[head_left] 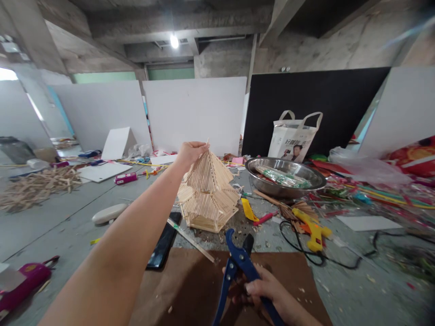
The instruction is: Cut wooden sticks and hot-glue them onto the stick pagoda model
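Observation:
A small pagoda-like model [209, 199] built of thin wooden sticks stands upright on the table, with tiered sloping roofs. My left hand [193, 151] reaches out to its peak, fingers pinched at the thin stick on top. Low in front of me, my right hand [261, 290] grips a blue-handled cutter [238, 262], its hooked jaw pointing up and away from me. Between the cutter and the model lies a pale stick in a wrapper [190, 240]. Partly behind my left forearm is a black phone [163, 246].
A brown board [288, 271] lies under my right hand. To the right are a steel bowl [288, 190] of wrapped sticks and a yellow glue gun [314, 231] with its cord. A white bag [290, 138] stands behind. Loose sticks [41, 185] are heaped at left.

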`<state>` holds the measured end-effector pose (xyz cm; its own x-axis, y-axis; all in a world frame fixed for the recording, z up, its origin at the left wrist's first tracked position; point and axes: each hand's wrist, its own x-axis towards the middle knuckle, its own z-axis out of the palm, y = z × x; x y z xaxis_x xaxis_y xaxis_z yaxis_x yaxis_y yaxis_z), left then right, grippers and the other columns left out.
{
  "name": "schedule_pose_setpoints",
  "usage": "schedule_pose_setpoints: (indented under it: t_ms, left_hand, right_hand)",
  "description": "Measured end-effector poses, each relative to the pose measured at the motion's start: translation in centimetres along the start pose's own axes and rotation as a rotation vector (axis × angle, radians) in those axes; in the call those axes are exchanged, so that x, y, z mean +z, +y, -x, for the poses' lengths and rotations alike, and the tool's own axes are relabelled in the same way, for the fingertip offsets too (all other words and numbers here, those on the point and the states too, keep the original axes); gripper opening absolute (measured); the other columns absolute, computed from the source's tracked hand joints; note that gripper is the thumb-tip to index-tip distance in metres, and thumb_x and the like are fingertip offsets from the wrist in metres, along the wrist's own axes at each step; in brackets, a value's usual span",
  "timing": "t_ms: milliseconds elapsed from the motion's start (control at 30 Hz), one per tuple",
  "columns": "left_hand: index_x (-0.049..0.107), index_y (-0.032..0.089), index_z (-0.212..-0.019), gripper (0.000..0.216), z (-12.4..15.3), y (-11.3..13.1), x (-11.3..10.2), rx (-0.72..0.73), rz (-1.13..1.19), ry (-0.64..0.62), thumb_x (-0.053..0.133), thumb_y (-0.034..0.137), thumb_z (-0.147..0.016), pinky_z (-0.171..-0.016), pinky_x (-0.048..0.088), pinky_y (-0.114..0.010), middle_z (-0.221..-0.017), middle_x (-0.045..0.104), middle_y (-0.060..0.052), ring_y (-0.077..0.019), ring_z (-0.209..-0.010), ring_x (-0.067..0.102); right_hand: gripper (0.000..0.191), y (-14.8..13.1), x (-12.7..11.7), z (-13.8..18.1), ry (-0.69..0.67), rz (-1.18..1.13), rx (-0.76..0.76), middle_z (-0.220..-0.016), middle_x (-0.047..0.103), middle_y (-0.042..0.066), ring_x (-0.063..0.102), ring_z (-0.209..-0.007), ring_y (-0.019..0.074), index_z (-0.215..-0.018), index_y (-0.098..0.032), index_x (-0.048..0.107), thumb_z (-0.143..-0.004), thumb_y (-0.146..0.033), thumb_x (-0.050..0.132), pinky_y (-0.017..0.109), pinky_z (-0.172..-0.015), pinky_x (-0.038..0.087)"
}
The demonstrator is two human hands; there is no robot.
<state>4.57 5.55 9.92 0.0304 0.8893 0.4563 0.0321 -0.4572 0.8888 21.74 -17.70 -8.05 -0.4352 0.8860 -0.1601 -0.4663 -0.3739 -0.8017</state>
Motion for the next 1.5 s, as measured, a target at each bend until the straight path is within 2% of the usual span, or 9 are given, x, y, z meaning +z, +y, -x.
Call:
schedule_pose_setpoints:
  t_ms: [433, 900, 1033, 1200, 1500]
  left_hand:
    - [0.065, 0.013, -0.065, 0.024, 0.15, 0.13, 0.26, 0.014, -0.043, 0.036, 0.069, 0.032, -0.052, -0.055, 0.034, -0.022, -0.052, 0.056, 0.001, -0.0076, -0.050, 0.045]
    - [0.066, 0.014, -0.066, 0.019, 0.18, 0.19, 0.23, -0.011, -0.028, -0.007, 0.067, 0.031, -0.056, -0.054, 0.035, -0.023, -0.054, 0.059, 0.001, -0.0087, -0.052, 0.046]
    - [0.066, 0.014, -0.063, 0.017, 0.47, 0.40, 0.30, 0.005, -0.034, 0.009, 0.067, 0.029, -0.056, -0.055, 0.035, -0.023, -0.053, 0.058, 0.001, -0.0090, -0.052, 0.047]
    - [0.064, 0.013, -0.062, 0.013, 0.72, 0.63, 0.58, 0.019, -0.060, 0.037, 0.064, 0.026, -0.058, -0.053, 0.035, -0.022, -0.051, 0.056, 0.002, -0.0079, -0.049, 0.045]
    - [0.065, 0.014, -0.065, 0.018, 0.16, -0.27, 0.71, 0.088, -0.118, 0.061, 0.063, 0.030, -0.058, -0.053, 0.034, -0.022, -0.052, 0.056, 0.001, -0.0087, -0.051, 0.046]
  right_hand:
    - [0.043, -0.02, 0.07, -0.01, 0.019, -0.022, 0.020, -0.096, 0.062, 0.009, 0.060, -0.079, 0.0208, -0.095, -0.018, 0.061, -0.052, -0.019, 0.060, 0.033, -0.068, 0.042]
    - [0.041, -0.32, 0.06, -0.08, 0.012, 0.009, 0.038, -0.093, 0.063, 0.010, 0.059, -0.076, 0.0207, -0.092, -0.016, 0.062, -0.051, -0.019, 0.060, 0.034, -0.069, 0.041]
    - [0.038, -0.21, 0.00, -0.14, -0.001, -0.001, 0.036, -0.085, 0.064, 0.008, 0.060, -0.077, 0.0213, -0.090, -0.016, 0.063, -0.052, -0.018, 0.060, 0.032, -0.068, 0.041]
    - [0.043, -0.19, 0.09, -0.06, 0.013, -0.019, 0.025, -0.089, 0.064, 0.007, 0.060, -0.079, 0.0221, -0.093, -0.017, 0.063, -0.051, -0.018, 0.060, 0.033, -0.069, 0.041]
    - [0.037, -0.03, -0.07, -0.13, 0.013, -0.016, 0.019, -0.081, 0.064, 0.007, 0.060, -0.072, 0.0200, -0.088, -0.016, 0.063, -0.051, -0.018, 0.059, 0.034, -0.068, 0.042]
